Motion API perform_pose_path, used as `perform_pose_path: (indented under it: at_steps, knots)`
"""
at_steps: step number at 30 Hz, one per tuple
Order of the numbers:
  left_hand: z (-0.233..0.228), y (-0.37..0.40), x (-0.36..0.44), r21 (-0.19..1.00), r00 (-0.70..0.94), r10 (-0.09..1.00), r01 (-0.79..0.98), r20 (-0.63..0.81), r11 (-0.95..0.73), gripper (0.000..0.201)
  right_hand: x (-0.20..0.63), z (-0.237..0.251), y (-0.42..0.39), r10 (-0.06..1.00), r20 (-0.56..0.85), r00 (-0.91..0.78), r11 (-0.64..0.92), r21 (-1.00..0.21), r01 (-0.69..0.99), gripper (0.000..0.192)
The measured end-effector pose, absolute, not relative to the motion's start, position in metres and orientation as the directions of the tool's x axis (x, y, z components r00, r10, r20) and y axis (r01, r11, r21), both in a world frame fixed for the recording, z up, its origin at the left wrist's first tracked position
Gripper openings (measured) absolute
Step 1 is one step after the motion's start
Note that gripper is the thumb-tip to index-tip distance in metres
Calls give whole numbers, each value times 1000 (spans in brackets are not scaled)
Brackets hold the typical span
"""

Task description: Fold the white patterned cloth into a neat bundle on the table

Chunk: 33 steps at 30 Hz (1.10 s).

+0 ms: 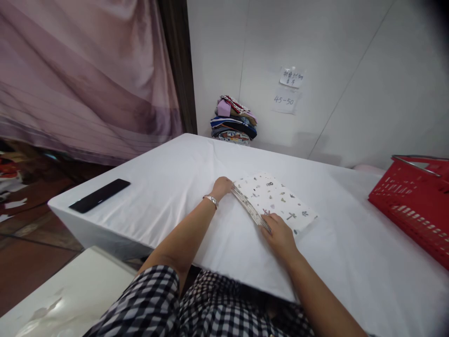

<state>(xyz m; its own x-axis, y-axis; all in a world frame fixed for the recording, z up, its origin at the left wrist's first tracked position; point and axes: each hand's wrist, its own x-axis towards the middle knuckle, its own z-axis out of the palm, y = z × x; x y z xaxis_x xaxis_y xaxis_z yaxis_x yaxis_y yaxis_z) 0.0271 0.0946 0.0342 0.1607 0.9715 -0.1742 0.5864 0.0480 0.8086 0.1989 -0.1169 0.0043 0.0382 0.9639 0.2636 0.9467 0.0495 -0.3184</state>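
A folded white cloth [277,199] printed with small plants and figures lies on the white-covered table, its layered near edge facing me. My left hand [222,187], with a bracelet at the wrist, is closed on the cloth's near left corner. At the near right corner, my right hand [279,235] grips the same layered edge, fingers on top and thumb hidden. Between the hands the edge shows several stacked layers, slightly lifted and curved.
A black flat phone-like slab [100,195] lies at the table's left. A red plastic basket [414,201] stands on the right. Folded clothes [234,122] are piled by the back wall, below paper notes [285,101]. A pinkish curtain [87,79] hangs at left; a pale surface [73,295] is near front left.
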Motion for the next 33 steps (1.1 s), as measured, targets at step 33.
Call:
perform_pose_path:
  at_steps: [33]
  knots:
    - [27, 95, 41, 895, 108, 989, 444, -106, 47, 30, 200, 4, -117, 961, 273, 34, 57, -320, 946, 30]
